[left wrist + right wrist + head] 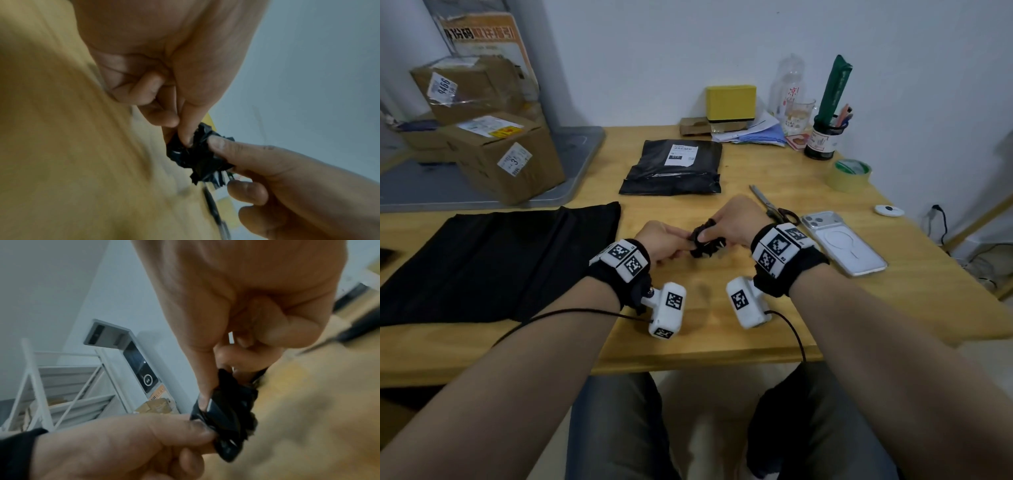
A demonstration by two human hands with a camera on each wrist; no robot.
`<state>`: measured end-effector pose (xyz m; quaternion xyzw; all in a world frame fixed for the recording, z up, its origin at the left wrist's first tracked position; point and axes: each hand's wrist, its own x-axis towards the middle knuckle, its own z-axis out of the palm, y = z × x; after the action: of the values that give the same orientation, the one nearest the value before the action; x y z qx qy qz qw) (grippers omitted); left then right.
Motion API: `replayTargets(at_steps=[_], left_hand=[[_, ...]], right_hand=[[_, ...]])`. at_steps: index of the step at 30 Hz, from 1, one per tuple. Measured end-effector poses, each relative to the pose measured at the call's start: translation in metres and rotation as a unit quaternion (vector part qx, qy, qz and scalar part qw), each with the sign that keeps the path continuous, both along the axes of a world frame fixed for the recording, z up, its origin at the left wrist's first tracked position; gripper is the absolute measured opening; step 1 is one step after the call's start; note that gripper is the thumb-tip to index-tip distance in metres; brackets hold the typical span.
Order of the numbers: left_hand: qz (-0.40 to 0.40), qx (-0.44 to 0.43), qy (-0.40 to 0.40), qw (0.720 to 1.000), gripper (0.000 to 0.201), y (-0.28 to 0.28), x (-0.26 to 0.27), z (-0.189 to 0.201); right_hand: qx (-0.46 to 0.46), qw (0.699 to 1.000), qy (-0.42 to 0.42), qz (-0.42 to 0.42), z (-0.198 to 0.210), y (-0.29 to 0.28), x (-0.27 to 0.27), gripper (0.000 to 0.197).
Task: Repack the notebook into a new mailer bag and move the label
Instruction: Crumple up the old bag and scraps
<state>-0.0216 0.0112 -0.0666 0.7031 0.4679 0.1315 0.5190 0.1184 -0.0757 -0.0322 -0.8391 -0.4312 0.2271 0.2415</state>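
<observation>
Both hands meet over the middle of the wooden table and pinch one small crumpled wad of black plastic. My left hand holds it from the left between thumb and fingers. My right hand pinches it from the right. A sealed black mailer bag with a white shipping label lies farther back. A flat empty black mailer bag is spread at the left. No notebook is visible.
Scissors and a phone lie right of my hands. A tape roll, a pen cup, a yellow box and papers stand at the back right. Cardboard parcels sit on a grey tray at the left.
</observation>
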Motion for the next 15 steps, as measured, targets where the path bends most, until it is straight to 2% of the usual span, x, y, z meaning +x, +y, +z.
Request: replayTargets(at_steps=[4, 8, 15], left_hand=[[-0.020, 0.013, -0.058, 0.998, 0.016, -0.028, 0.018, 0.015], [-0.066, 0.035, -0.100, 0.992, 0.022, -0.067, 0.048, 0.031], [-0.123, 0.075, -0.176, 0.974, 0.020, -0.161, 0.113, 0.049]], right_hand=[[0.020, 0.999, -0.042, -0.022, 0.022, -0.039, 0.006, 0.033], [0.084, 0.992, -0.026, -0.091, 0.033, -0.097, 0.022, 0.032], [0.193, 0.956, 0.025, -0.220, 0.024, -0.214, 0.065, 0.026]])
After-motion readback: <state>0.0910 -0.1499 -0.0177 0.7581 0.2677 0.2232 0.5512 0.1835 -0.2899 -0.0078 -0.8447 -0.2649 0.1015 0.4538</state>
